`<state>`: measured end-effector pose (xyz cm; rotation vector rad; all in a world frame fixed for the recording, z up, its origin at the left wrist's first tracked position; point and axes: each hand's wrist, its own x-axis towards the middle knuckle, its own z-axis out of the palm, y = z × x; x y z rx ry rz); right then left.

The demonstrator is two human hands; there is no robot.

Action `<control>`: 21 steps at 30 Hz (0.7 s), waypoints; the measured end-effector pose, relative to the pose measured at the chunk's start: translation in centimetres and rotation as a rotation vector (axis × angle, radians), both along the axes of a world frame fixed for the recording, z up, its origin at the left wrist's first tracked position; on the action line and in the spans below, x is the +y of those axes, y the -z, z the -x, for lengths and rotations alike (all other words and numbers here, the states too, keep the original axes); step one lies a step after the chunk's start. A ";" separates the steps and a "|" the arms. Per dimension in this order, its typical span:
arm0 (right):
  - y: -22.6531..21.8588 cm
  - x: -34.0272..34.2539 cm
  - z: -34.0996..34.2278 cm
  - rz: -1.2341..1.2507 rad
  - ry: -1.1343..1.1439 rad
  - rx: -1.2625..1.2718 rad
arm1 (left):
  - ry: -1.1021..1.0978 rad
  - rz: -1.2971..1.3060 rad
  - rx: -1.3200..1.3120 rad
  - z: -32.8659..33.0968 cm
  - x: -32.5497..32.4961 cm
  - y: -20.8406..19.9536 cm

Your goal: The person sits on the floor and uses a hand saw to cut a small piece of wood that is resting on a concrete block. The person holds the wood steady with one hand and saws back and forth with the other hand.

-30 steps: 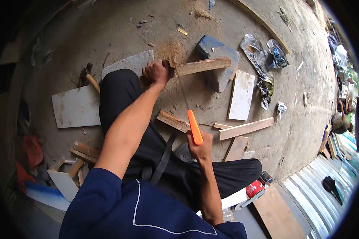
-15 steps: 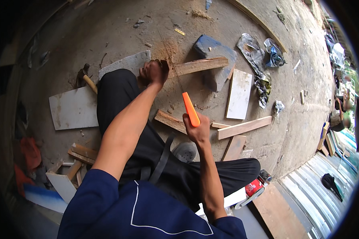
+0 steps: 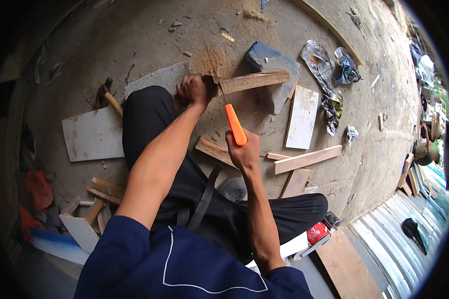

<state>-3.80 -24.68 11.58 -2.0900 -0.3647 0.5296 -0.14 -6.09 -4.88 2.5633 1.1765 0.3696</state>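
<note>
My right hand [image 3: 245,151] is closed around the orange handle [image 3: 235,124] of a handsaw. Its thin blade runs away from me and crosses a length of wood [image 3: 257,81] near the left end. That end is gripped by my left hand [image 3: 193,92], whose fingers are curled around it just left of the blade. Farther right, the wood lies across a worn, blue-stained block [image 3: 279,64]. Sawdust [image 3: 210,59] is heaped on the ground beyond the cut. How deep the blade sits in the wood is hard to make out.
A hammer [image 3: 113,103] rests by a white board [image 3: 91,134] at the left. Right of the block lie another white board [image 3: 303,117], crumpled plastic [image 3: 318,62] and a wood strip [image 3: 309,159]. A wood offcut [image 3: 214,151] lies between my forearms; a red can [image 3: 316,233] stands by my right knee.
My right hand and the saw have moved forward, away from me, along the cut. The left hand keeps its hold on the wood's end.
</note>
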 end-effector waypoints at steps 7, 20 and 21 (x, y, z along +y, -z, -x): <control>-0.9 -2.2 1.5 0.027 -0.023 0.073 | -0.016 0.020 -0.022 0.3 0.1 -0.3; -4.1 -11.2 7.5 0.069 0.104 0.254 | -0.046 0.133 -0.005 -0.1 -0.6 -3.0; -4.9 -11.5 7.5 0.094 0.047 0.192 | -0.045 0.121 -0.007 -0.1 -0.6 -3.2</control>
